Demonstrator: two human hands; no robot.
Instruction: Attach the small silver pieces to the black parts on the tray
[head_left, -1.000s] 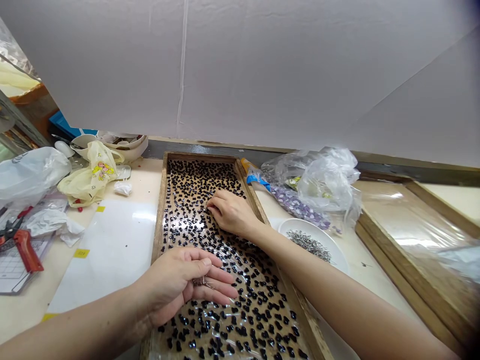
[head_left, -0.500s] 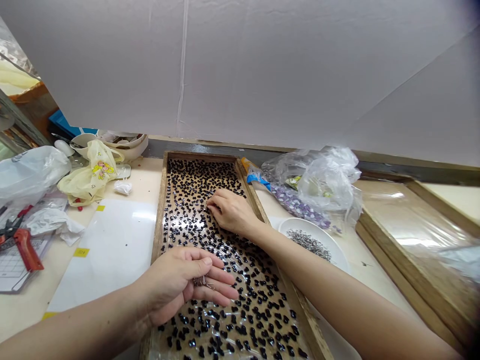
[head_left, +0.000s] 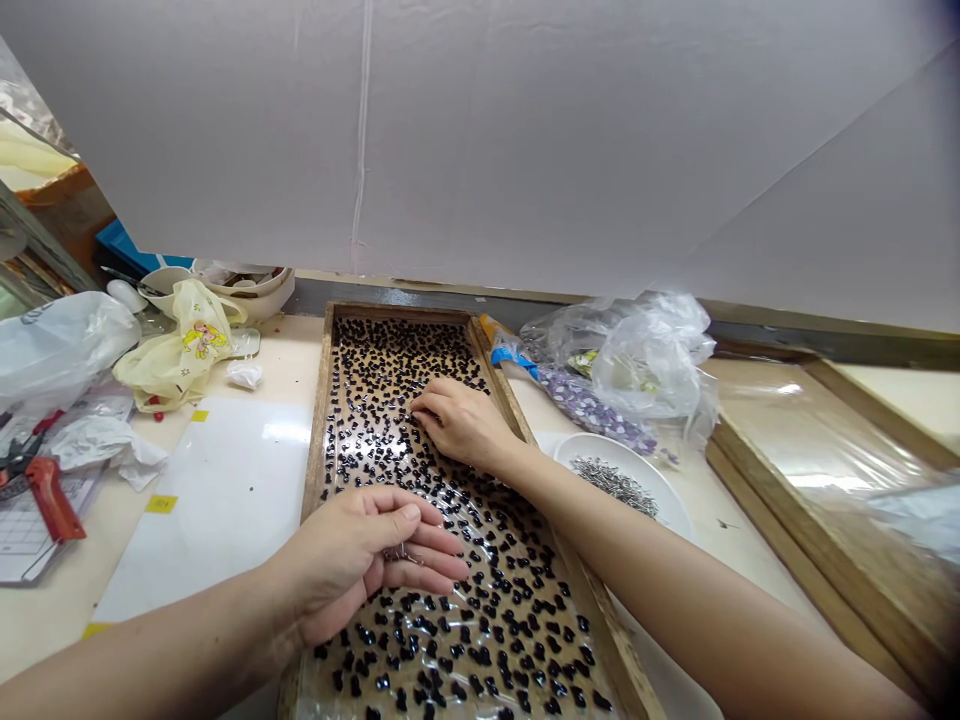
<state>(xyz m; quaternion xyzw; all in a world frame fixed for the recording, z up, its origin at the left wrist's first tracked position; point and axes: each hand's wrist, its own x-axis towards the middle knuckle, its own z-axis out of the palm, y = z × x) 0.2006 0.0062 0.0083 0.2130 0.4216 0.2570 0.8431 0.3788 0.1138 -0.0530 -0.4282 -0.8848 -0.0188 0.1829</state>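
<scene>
My left hand (head_left: 375, 550) is palm up over the near half of a long wooden-rimmed tray (head_left: 318, 410), fingers extended and thumb bent over the palm. It cradles a small heap of thin metal pins (head_left: 403, 553). Farther up the tray, my right hand (head_left: 459, 425) is closed in a pinch at the surface; whatever is between its fingertips is too small to make out. Many small glossy black pieces (head_left: 517, 660) lie spread over clear film in the tray. A white plate (head_left: 675, 500) with more metal pins (head_left: 611, 483) stands right of the tray, beside my right forearm.
Clear plastic bags (head_left: 652, 350) and a bag of purple pieces (head_left: 592, 405) lie at right, before another film-covered tray (head_left: 817, 420). Red-handled pliers (head_left: 52, 500), a yellow bag (head_left: 180, 350) and a white sheet (head_left: 217, 500) are at left. A pale panel (head_left: 480, 130) hangs above.
The view has shifted very slightly. My left hand has edged a little leftward, its fingers drawn in slightly around the pins. My right hand stays pinched at nearly the same spot.
</scene>
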